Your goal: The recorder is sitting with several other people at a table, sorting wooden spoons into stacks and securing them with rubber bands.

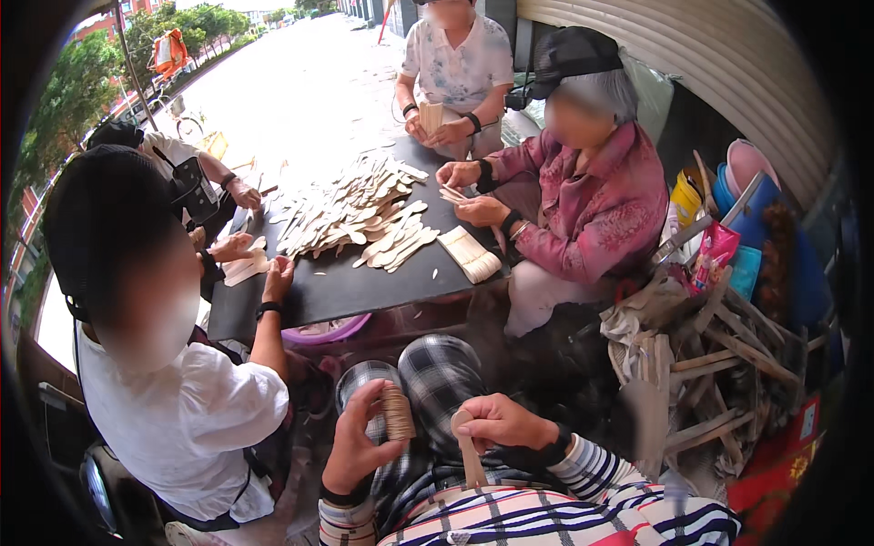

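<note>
1. While the person sits, the left hand point(357, 446) pinches a small bundle of flat tan wooden sticks point(397, 414), seen end-on and standing almost straight up, over the lap.
2. The right hand point(499, 423) is closed around one long flat wooden stick point(470, 450). Its long side runs up and down, round tip on top.
3. Ahead stands a dark table point(364, 287) with a big heap of wooden sticks point(350, 209); other people sit around it.
4. A pile of scrap wood point(719, 364) lies to the right.
</note>
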The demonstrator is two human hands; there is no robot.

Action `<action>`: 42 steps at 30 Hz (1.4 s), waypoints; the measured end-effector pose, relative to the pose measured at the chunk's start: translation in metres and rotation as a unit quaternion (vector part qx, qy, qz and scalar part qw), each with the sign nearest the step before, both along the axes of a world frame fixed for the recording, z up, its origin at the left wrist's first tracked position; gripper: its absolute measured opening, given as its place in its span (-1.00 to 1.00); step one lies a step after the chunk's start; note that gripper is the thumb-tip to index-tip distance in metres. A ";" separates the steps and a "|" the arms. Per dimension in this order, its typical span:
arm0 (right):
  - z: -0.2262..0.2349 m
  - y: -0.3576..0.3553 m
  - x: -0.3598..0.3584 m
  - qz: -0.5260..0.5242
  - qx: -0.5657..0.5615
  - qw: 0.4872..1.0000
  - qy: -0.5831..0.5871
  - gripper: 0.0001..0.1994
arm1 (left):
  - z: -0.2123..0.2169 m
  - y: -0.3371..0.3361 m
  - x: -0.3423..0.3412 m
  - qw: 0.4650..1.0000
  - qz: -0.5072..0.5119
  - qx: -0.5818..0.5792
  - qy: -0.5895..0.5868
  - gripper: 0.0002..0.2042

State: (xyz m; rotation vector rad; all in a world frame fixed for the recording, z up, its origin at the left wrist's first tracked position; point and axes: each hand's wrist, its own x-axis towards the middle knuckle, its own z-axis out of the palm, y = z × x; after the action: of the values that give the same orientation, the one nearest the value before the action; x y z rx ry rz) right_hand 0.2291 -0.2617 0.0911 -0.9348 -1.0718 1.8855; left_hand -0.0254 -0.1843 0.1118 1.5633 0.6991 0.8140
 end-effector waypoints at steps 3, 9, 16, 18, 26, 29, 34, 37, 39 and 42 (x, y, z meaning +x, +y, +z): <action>-0.002 0.000 0.000 -0.006 -0.023 1.000 -0.010 -0.84 | -0.006 0.001 0.006 1.000 0.000 -0.001 0.008 -0.16; -0.001 0.000 0.000 -0.025 -0.011 1.000 -0.006 -0.85 | -0.012 0.004 0.013 0.999 -0.001 0.034 0.043 -0.22; -0.004 0.004 0.003 -0.014 -0.013 1.000 -0.012 -0.84 | -0.013 0.006 0.018 0.998 -0.002 0.047 0.052 -0.21; -0.003 0.004 0.003 -0.013 -0.011 1.000 -0.011 -0.84 | -0.014 0.005 0.017 0.997 -0.003 0.054 0.060 -0.20; 0.001 0.004 0.005 -0.004 -0.018 1.000 -0.009 -0.84 | -0.003 0.003 0.020 0.993 -0.007 0.066 0.093 -0.19; -0.001 0.004 0.006 0.000 -0.024 1.000 -0.008 -0.85 | -0.003 0.002 0.022 0.993 -0.004 0.062 0.097 -0.20; 0.002 0.003 0.003 -0.005 -0.017 1.000 -0.013 -0.83 | -0.003 0.003 0.020 0.996 -0.002 0.042 0.073 -0.22; 0.005 0.003 0.004 -0.004 -0.016 1.000 -0.026 -0.83 | 0.000 0.006 0.025 0.994 -0.019 0.056 0.087 -0.22; 0.006 0.001 0.001 -0.009 -0.023 1.000 -0.016 -0.84 | 0.002 0.005 0.024 0.994 -0.018 0.062 0.086 -0.23; 0.011 0.004 0.002 -0.009 -0.004 1.000 -0.018 -0.85 | 0.005 0.006 0.023 0.994 -0.014 0.064 0.089 -0.24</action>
State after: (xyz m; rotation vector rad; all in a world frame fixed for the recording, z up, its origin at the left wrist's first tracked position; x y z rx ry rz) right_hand 0.2308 -0.2580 0.1023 -0.9819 -1.0747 1.8661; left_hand -0.0019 -0.1785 0.1167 1.7733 0.7627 0.7155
